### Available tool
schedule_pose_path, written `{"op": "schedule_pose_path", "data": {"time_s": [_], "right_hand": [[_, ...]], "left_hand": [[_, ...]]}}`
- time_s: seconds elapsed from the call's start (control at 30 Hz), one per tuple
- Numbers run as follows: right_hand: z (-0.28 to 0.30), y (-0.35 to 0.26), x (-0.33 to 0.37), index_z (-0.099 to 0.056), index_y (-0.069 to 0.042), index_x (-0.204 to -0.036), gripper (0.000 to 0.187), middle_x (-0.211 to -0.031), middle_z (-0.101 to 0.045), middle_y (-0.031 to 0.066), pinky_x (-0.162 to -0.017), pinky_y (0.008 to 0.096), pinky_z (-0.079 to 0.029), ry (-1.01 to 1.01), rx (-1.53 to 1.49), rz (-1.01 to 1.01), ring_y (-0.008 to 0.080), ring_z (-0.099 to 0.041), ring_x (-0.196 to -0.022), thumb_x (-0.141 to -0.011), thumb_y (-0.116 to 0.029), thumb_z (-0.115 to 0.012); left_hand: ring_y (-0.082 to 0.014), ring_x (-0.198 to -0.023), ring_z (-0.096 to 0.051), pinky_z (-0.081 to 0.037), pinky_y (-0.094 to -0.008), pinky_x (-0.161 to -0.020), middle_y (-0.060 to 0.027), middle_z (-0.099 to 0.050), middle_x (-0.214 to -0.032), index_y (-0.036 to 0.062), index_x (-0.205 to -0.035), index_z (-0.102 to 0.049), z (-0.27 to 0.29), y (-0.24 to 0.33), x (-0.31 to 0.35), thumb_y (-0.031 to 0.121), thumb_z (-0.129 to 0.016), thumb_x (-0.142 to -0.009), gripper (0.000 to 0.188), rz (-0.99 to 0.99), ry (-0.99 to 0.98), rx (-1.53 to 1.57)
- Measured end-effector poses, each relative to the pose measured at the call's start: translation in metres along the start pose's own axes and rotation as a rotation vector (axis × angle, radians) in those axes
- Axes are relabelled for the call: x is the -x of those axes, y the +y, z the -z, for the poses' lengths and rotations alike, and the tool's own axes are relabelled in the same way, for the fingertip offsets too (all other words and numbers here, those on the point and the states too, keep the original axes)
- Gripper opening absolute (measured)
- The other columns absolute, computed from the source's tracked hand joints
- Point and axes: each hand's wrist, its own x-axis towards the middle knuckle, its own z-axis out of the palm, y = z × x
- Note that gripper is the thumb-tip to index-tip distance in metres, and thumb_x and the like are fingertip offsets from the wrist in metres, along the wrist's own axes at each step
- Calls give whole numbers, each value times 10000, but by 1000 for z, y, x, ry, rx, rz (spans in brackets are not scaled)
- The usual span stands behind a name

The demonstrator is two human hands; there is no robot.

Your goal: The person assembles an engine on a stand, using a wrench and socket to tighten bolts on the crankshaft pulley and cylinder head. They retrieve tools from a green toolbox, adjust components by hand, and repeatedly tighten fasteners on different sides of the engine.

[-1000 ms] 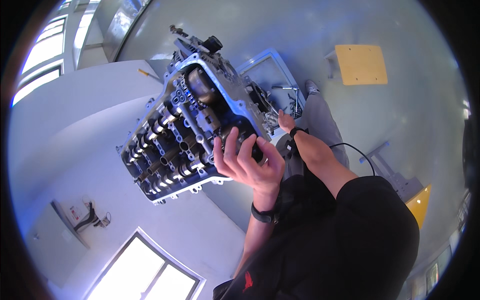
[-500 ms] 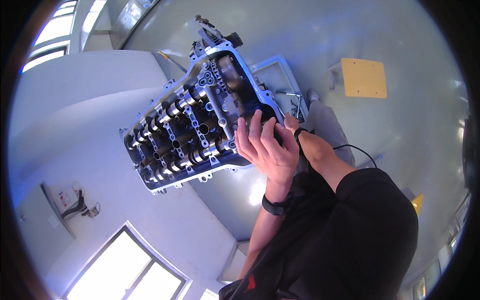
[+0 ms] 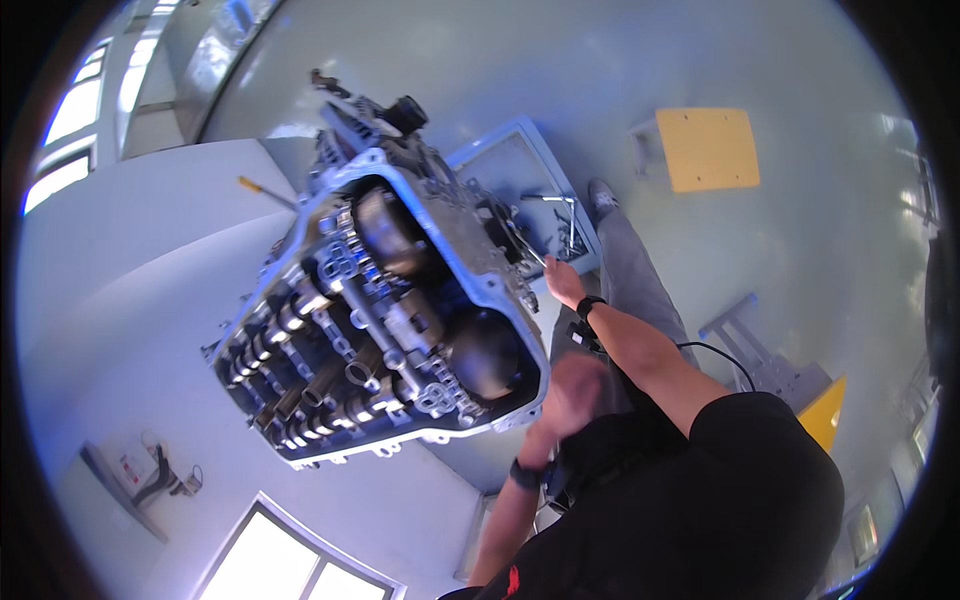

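Observation:
In front of me an engine [image 3: 395, 320] stands with its top uncovered, so the camshafts [image 3: 360, 410] and the timing chain [image 3: 365, 265] show. My right hand [image 3: 566, 282] is closed around a slim silver hand tool [image 3: 530, 247], apparently a wrench. The tool's far end reaches toward the engine's outer side, where I cannot make out what it meets. My left hand [image 3: 577, 392], smeared by motion, is beside the near corner of the engine. Its fingers cannot be read.
Beyond the engine's right side, a blue-framed tray [image 3: 525, 130] holds a long-handled wrench [image 3: 572, 222] and small metal parts. A stool with a yellow seat [image 3: 708, 150] stands on the floor to the right. A dark cable [image 3: 725, 360] curves behind my right arm.
My left hand has dropped from above the engine's corner toward my body. The view has shifted, bringing the engine's outer side and the tool in my right hand into sight.

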Motion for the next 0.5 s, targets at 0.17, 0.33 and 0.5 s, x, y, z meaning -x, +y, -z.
{"op": "schedule_pose_path", "data": {"time_s": [0.17,0.33,0.5], "right_hand": [[1,5,0,-589,22,-720,625,-695,-596,235,-722,473,-415,22,-60,32,421,-568,-753,-928,-398,-175],[6,14,-6,-613,-25,-773,613,-721,-622,197,-712,451,-422,-50,-28,189,378,-590,-753,-933,-398,-154],[9,30,-9,-591,-83,-1010,506,-904,-619,219,-756,472,-419,-245,-23,136,396,-574,-862,-924,-384,-195]], "left_hand": [[-165,-998,-519,-388,-301,-866,-106,-566,-1075,7,-1133,-513,-46,-145,-66,326,-392,-940,392,662,336,262],[-187,-1052,-464,-343,-313,-917,-95,-515,-1156,13,-1212,-452,-62,-196,-124,455,-312,-946,535,462,561,637],[-177,-775,-520,-419,-334,-794,-79,-541,-792,49,-823,-422,-66,-210,-149,485,-316,-929,461,450,644,766]]}}
